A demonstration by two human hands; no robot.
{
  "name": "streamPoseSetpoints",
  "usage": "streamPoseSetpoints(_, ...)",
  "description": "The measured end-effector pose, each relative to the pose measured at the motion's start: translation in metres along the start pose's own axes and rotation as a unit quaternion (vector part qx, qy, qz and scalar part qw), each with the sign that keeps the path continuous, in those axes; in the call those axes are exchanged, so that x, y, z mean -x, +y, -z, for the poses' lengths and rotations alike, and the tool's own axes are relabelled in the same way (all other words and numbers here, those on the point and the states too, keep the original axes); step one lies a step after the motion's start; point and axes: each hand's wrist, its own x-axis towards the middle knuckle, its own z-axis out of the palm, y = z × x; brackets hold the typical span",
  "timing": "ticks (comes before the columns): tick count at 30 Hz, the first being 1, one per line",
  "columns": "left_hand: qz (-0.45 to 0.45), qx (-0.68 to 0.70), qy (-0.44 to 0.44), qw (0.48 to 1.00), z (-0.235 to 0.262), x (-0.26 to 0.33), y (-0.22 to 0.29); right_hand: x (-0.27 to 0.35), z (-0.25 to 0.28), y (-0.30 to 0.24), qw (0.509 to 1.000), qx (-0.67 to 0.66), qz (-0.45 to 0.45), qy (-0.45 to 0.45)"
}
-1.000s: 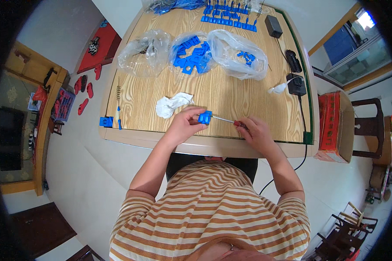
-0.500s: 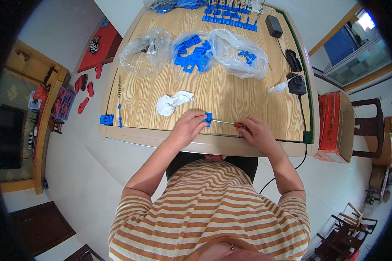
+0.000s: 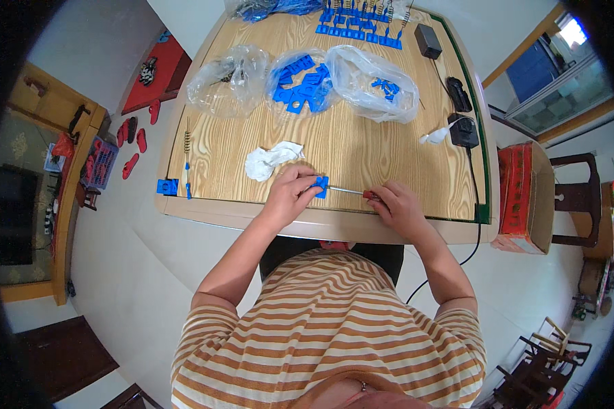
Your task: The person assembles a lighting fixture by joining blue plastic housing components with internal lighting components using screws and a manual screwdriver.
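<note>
Near the front edge of the table, my left hand [image 3: 293,195] pinches a small blue plastic piece [image 3: 322,187] between thumb and fingers. My right hand [image 3: 397,208] is closed round the red handle of a screwdriver [image 3: 346,190]. The metal shaft points left, and its tip meets the blue piece; my fingers and the piece hide the exact contact. Just beyond my left hand lies a crumpled white tissue [image 3: 273,161].
Three clear plastic bags stand across the table: one with dark small parts [image 3: 228,80], two with blue pieces [image 3: 300,85] [image 3: 375,85]. Assembled blue parts with springs [image 3: 361,34] line the far edge. A spring piece [image 3: 187,163] and blue block [image 3: 167,187] lie left; black adapters [image 3: 464,131] right.
The blue piece and screwdriver have shifted slightly left, and the left fingers have changed their hold, so more of the piece shows. The right hand keeps its grip on the handle.
</note>
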Motion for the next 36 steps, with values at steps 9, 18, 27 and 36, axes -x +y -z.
streamPoseSetpoints(9,0.135,0.196,0.088,0.967,-0.007,-0.001,0.014,-0.003,0.004,-0.008,0.992,0.054,0.067,0.097)
streamPoseSetpoints(18,0.251,0.438,0.129,0.853,-0.006,0.0,0.02,-0.013,0.022,-0.028,0.984,0.114,0.095,0.104)
streamPoseSetpoints(27,0.178,0.343,0.115,0.915,-0.005,0.004,0.024,-0.013,0.029,-0.035,0.999,-0.015,0.019,0.035)
streamPoseSetpoints(36,0.233,0.365,0.154,0.888,-0.013,0.012,0.026,-0.013,0.026,-0.035,0.988,-0.135,-0.071,-0.029)
